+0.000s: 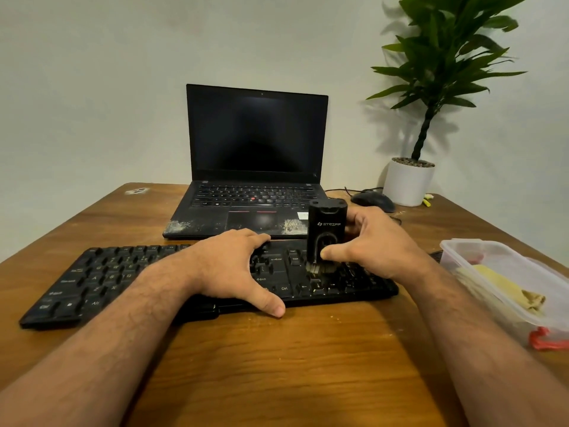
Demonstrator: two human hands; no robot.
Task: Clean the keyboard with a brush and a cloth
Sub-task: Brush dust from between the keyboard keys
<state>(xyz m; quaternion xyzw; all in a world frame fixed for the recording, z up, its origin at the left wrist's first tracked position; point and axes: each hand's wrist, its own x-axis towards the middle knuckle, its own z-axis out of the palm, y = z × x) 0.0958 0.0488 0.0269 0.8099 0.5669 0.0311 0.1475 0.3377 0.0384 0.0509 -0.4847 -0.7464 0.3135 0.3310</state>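
The keyboard (129, 278) lies on the table (277, 365), nearest to the person. Behind it stands the open laptop (255, 167). The mouse (373, 201) lies right of the laptop, the potted plant (409, 180) behind the mouse. At the right edge sits a container (480, 257), holding probably a cloth (505, 288).

White lettering "STRIFF" stood on the upright black boxy plastic brush tool (327, 229). On the flat black plastic keyboard (123, 278), key legends read "Enter", "Shift", "Ctrl" and "Alt", plus letters like "A" and "Z". The open black laptop's (255, 167) key legends were too small to read.
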